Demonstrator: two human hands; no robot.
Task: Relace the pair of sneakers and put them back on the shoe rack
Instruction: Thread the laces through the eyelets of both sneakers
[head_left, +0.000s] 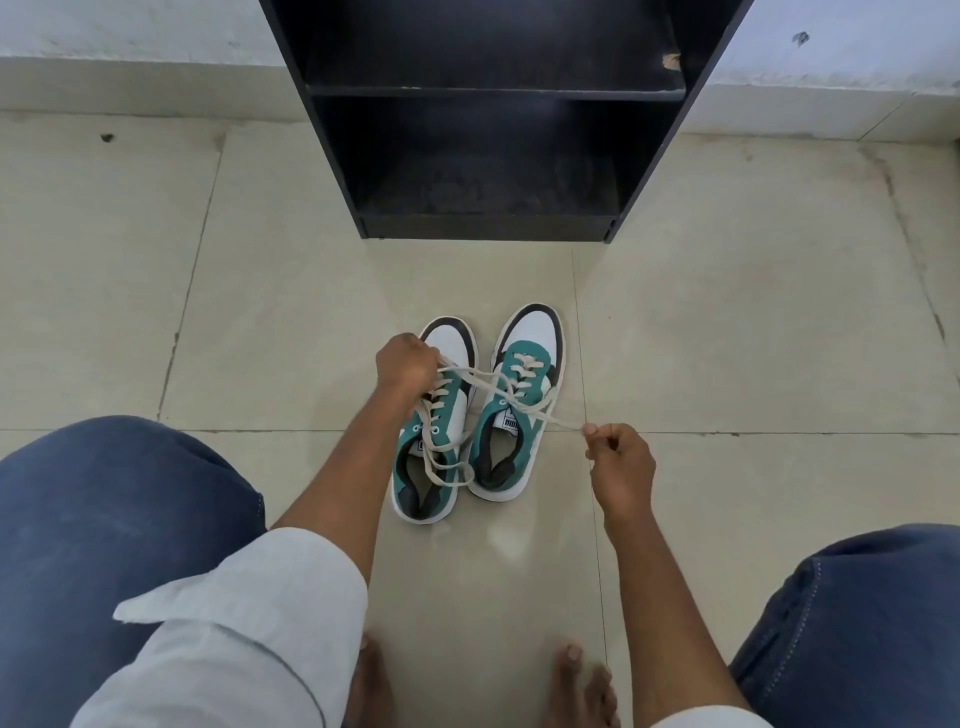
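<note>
Two teal, white and black sneakers stand side by side on the floor, toes pointing at the rack. My left hand (406, 362) grips the left sneaker (441, 447) over its front eyelets, fingers closed on the lace there. A cream lace (511, 400) runs from that hand across the right sneaker (519, 410) to my right hand (618, 457), which pinches the lace's end beside that shoe. A loose loop of lace lies over the left sneaker's opening. The right sneaker's lace sits threaded through its eyelets.
A black shoe rack (488, 228) with bare shelves stands just beyond the sneakers against a white wall. Beige floor tiles (727, 322) spread out on both sides. My knees in blue jeans and my bare feet (576, 680) frame the bottom of the view.
</note>
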